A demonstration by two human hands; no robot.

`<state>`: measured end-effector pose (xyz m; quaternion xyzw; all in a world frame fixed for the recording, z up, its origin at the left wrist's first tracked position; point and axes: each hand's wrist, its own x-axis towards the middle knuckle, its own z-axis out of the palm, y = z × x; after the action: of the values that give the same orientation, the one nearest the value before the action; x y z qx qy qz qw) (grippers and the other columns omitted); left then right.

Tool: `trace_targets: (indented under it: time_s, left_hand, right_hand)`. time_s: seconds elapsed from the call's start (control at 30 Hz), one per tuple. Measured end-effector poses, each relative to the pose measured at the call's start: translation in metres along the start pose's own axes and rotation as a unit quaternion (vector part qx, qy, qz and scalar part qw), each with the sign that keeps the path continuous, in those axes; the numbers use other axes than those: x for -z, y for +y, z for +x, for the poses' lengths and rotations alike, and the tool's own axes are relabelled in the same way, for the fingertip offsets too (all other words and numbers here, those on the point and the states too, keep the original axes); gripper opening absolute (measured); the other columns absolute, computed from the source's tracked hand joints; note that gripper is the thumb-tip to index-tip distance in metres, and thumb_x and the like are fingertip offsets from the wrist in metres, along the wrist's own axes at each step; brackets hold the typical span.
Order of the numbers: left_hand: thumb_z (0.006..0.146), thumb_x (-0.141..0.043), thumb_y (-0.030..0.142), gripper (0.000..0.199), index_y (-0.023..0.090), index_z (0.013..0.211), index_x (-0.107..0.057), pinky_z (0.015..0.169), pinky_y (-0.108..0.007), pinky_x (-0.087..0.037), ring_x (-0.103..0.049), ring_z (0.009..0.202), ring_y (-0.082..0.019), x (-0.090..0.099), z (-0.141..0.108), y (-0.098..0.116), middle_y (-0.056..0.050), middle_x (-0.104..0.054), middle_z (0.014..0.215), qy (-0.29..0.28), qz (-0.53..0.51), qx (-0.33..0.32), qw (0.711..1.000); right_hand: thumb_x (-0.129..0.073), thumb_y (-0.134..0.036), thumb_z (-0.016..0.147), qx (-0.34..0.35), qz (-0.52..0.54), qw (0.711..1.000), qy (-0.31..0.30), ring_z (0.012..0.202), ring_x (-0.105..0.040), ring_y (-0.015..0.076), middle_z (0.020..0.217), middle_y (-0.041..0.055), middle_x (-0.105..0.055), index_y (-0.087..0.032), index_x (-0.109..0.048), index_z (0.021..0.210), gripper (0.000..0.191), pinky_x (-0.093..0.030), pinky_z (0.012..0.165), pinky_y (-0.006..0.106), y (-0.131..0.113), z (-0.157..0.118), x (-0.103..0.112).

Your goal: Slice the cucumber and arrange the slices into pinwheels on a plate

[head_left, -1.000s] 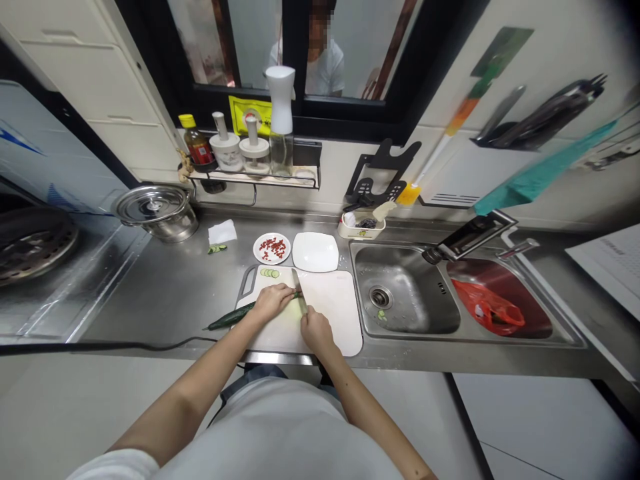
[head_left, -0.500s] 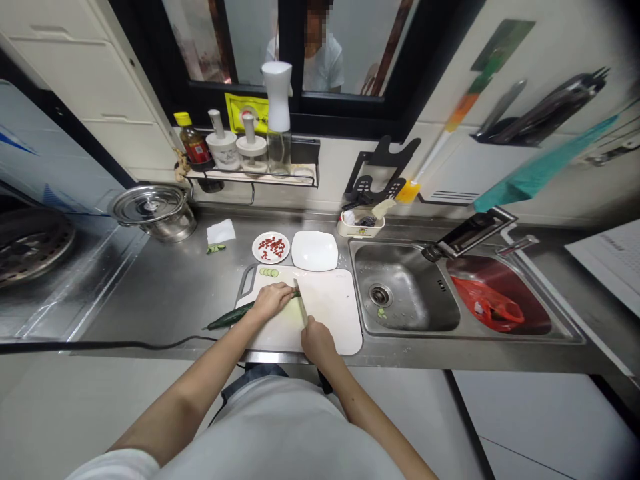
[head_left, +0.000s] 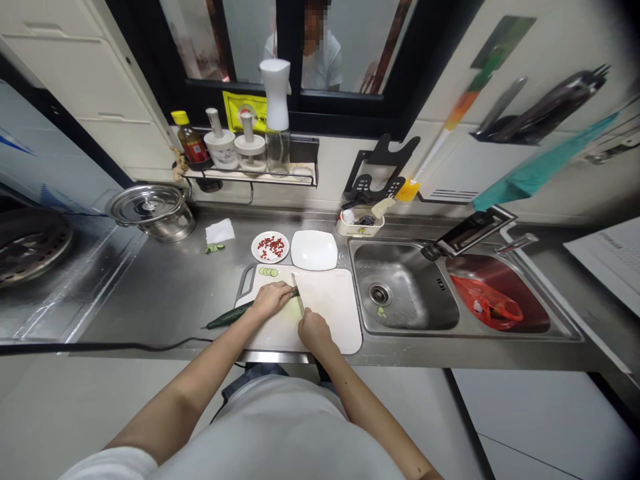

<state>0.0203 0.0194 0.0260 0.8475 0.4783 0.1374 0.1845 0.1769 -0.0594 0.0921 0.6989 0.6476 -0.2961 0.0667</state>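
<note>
My feed: left hand (head_left: pixel 273 299) holds down a cucumber (head_left: pixel 227 318) lying aslant, partly on the white cutting board (head_left: pixel 333 313), its tip jutting past the board's left edge. Right hand (head_left: pixel 315 330) grips a knife (head_left: pixel 299 293), blade at the cucumber's other end; I can't tell whether it touches. Overlapping cucumber slices (head_left: pixel 269 272) lie near the board's far-left corner.
</note>
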Motion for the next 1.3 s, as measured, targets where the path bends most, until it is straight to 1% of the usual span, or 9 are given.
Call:
trace_targets:
  time_s: [0.17,0.37,0.7,1.0,1.17,1.3]
  left_hand:
    - [0.094,-0.043,0.037,0.029,0.026,0.104,-0.068,0.076,-0.024,-0.043,-0.060,0.088,-0.016,-0.001,0.000,-0.001,-0.004,-0.066,0.093,0.001,-0.005,-0.001,1.000]
    - [0.094,-0.043,0.036,0.029,0.027,0.105,-0.068,0.076,-0.025,-0.043,-0.061,0.089,-0.016,0.000,0.000,-0.002,-0.003,-0.067,0.095,-0.002,-0.004,-0.009,1.000]
    - [0.094,-0.043,0.036,0.028,0.026,0.105,-0.068,0.079,-0.026,-0.043,-0.061,0.091,-0.016,-0.001,0.001,-0.004,-0.003,-0.067,0.096,-0.001,-0.012,-0.008,1.000]
    - [0.094,-0.043,0.036,0.029,0.025,0.101,-0.069,0.079,-0.026,-0.043,-0.061,0.091,-0.016,0.001,0.002,-0.003,-0.004,-0.068,0.094,-0.004,-0.025,-0.012,1.000]
    - [0.094,-0.043,0.037,0.030,0.024,0.104,-0.069,0.080,-0.025,-0.043,-0.061,0.093,-0.016,0.003,0.003,-0.002,-0.004,-0.069,0.099,-0.003,-0.031,-0.012,0.999]
    - [0.094,-0.044,0.036,0.029,0.025,0.104,-0.069,0.079,-0.026,-0.044,-0.062,0.093,-0.017,0.002,0.003,-0.004,-0.003,-0.070,0.099,-0.001,-0.030,-0.014,0.999]
  right_hand:
    - [-0.035,-0.009,0.090,0.007,0.004,1.000,-0.003,0.102,-0.064,0.0231,0.103,0.0184,-0.067,-0.008,-0.058,0.112,0.032,-0.044,0.080,0.028,-0.004,0.009,0.002]
    - [-0.036,-0.009,0.090,0.016,0.004,1.000,0.011,0.102,-0.063,0.0228,0.105,0.0187,-0.067,-0.007,-0.058,0.113,0.032,-0.043,0.081,0.028,-0.006,0.021,0.003]
    - [-0.035,-0.010,0.091,0.013,0.007,1.000,0.012,0.101,-0.063,0.0237,0.103,0.0182,-0.068,-0.005,-0.057,0.115,0.034,-0.043,0.081,0.028,0.001,0.012,-0.001]
    - [-0.036,-0.012,0.091,0.024,0.001,1.000,0.017,0.103,-0.062,0.0237,0.106,0.0190,-0.067,-0.005,-0.057,0.115,0.033,-0.044,0.083,0.029,-0.004,0.027,0.001]
    - [-0.037,-0.010,0.090,0.024,0.009,1.000,0.009,0.105,-0.062,0.0225,0.108,0.0181,-0.067,-0.007,-0.056,0.118,0.034,-0.044,0.084,0.028,-0.008,0.033,0.005]
    - [-0.037,-0.011,0.090,0.027,0.005,1.000,0.012,0.105,-0.062,0.0229,0.108,0.0187,-0.067,-0.007,-0.057,0.117,0.034,-0.045,0.084,0.028,-0.010,0.038,0.004]
